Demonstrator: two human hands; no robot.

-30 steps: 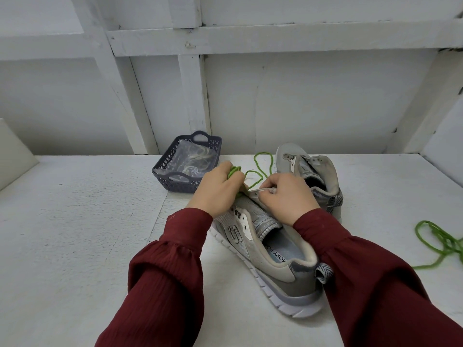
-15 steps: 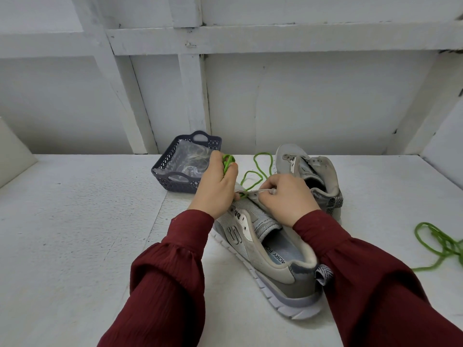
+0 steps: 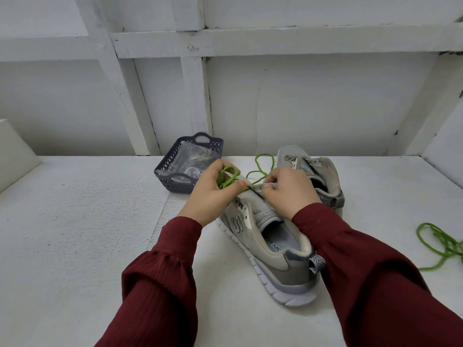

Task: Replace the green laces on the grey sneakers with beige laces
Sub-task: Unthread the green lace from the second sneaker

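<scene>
Left grip (image 3: pixel 213 194) curls round the bunched green lace (image 3: pixel 229 180); right grip (image 3: pixel 290 191) pinches the near sneaker (image 3: pixel 270 249) at its eyelet edge, fingertips hidden; basket (image 3: pixel 175 181) contents, 11 o'clock, indistinct.

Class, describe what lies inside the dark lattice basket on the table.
Inside the basket lies a clear plastic packet with pale coiled strands showing through, possibly beige laces. The left hand covers the basket's near right corner, and anything beneath the packet is hidden.

Soft, even, bright light; faint shadows; sharp focus; wide-angle bowing at edges.
</scene>
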